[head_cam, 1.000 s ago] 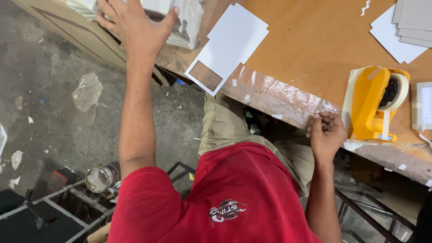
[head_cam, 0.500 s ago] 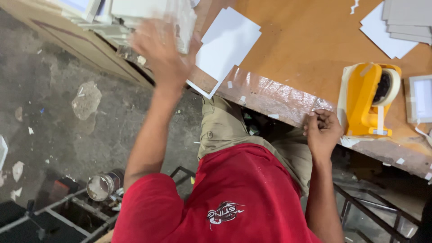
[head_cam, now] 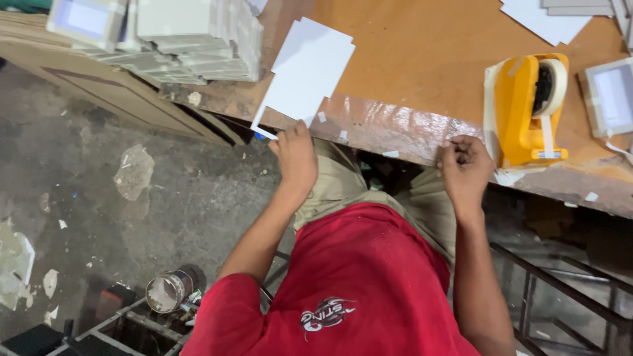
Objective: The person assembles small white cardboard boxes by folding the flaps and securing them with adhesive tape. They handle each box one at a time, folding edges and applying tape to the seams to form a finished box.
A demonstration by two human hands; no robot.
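**White card pinched at the bench edge**

Head view: white card sheets (head_cam: pixel 306 69) lie fanned over the near edge of the wooden bench (head_cam: pixel 422 59), their lower corner overhanging it, which seems to be why the left hand (head_cam: pixel 295 157) can get at them from below. That hand comes up from under the edge and its fingers close on the overhanging corner; the sheets sit just above and beyond the hand, touching the fingertips. Left of the sheets on the same bench stands a stack of white shallow boxes (head_cam: pixel 191 33), close at hand for that arm.

Well to the right of the sheets, the right hand (head_cam: pixel 465 168) is curled against the bench edge, where the surface is glossy with clear tape; the fingers are bunched together, and I cannot tell whether they grip anything. Just right of that hand sits a yellow tape dispenser (head_cam: pixel 521 109), near the edge, probably kept there for easy reach. Farther right of the dispenser lies another white box (head_cam: pixel 610 95), and more white sheets (head_cam: pixel 544 20) rest at the bench's far side.
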